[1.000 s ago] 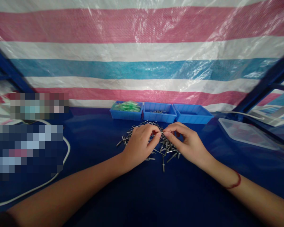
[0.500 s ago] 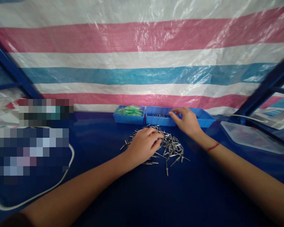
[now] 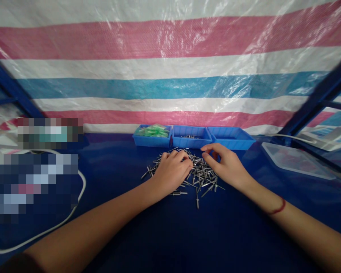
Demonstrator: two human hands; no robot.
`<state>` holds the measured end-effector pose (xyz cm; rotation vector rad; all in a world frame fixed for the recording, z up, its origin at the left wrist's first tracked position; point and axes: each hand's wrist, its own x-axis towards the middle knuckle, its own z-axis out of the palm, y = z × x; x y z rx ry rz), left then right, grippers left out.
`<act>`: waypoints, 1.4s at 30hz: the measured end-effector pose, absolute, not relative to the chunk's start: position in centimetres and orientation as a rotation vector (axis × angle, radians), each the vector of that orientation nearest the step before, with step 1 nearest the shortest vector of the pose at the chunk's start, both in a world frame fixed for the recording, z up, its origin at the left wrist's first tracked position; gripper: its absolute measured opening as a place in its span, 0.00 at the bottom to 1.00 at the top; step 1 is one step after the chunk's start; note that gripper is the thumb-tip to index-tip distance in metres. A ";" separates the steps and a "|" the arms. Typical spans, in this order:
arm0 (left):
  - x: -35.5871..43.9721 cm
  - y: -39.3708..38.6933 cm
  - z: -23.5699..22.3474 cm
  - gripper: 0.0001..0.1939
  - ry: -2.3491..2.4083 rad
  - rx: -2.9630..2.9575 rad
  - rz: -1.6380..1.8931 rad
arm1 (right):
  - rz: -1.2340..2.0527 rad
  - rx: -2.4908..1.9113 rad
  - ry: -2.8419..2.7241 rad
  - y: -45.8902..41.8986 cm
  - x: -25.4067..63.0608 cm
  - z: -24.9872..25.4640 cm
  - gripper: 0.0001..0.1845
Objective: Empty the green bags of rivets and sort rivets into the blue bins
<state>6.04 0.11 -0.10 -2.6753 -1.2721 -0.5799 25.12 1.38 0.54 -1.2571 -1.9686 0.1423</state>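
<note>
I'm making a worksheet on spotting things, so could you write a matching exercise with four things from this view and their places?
Things
1. Green plastic packets
2. Loose heap of silvery metal pins
3. Flat translucent plastic sheet or lid
4. Thin dark red band

Places
A. Around the right forearm
B. Partly beneath the left hand
C. Far right of the blue table
D. In the leftmost blue plastic bin

Pairs: 1-D, 2-B, 3-C, 4-A

Right arm: thin dark-red band (image 3: 279, 207), cord-like, curving across the forearm, behind the fingers of the right hand (image 3: 229, 165) and past the wrist. Left arm: dark sleeve edge (image 3: 19, 263), near-black, far back from the left hand (image 3: 172, 170); fabric detail too dim to read. Both hands bare.
</note>
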 end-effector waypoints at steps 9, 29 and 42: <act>5.3 -0.3 0.1 0.11 -1.245 -2.671 -0.872 | 0.200 -0.976 -2.280 -0.2 24.6 1.0 0.08; 5.2 -0.6 0.1 0.03 -1.084 -2.687 -1.475 | 0.590 -1.031 -1.941 -0.7 23.9 0.8 0.09; 4.8 0.3 -0.8 0.09 -1.079 -2.720 -1.268 | 0.020 -0.784 -2.199 -1.0 24.2 2.3 0.03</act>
